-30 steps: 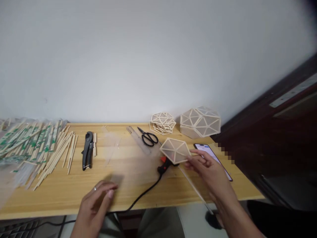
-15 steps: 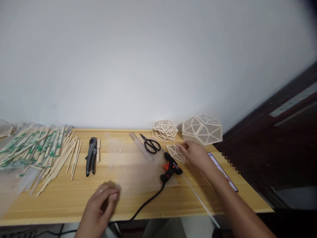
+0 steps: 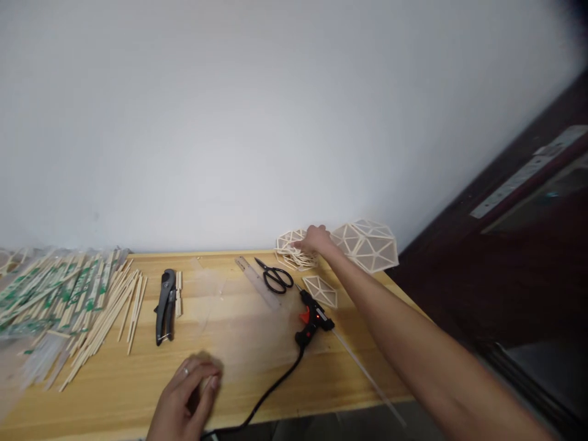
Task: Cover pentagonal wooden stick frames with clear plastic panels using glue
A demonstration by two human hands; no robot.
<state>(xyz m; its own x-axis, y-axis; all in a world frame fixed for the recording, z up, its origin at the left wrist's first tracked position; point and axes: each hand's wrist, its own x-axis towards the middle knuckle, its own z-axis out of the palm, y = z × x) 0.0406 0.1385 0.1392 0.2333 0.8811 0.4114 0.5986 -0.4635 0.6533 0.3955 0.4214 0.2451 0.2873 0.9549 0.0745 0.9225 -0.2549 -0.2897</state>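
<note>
My right hand reaches far across the wooden table and rests its fingers on top of a stack of stick-frame hexagons by the wall. A single stick-frame hexagon lies flat on the table below my forearm, beside a black hot glue gun with an orange trigger. My left hand, with a ring on one finger, presses down on a clear plastic sheet near the front edge. A large faceted stick dome stands right of the stack.
Black scissors and a clear ruler lie behind the glue gun. Black cutting pliers sit mid-left next to short cut sticks. A heap of wrapped and loose chopsticks covers the left end. A dark door is at right.
My right hand set the single hexagon down flat by the glue gun, let go, and moved back to the stack by the wall. My left hand stayed on the sheet.
</note>
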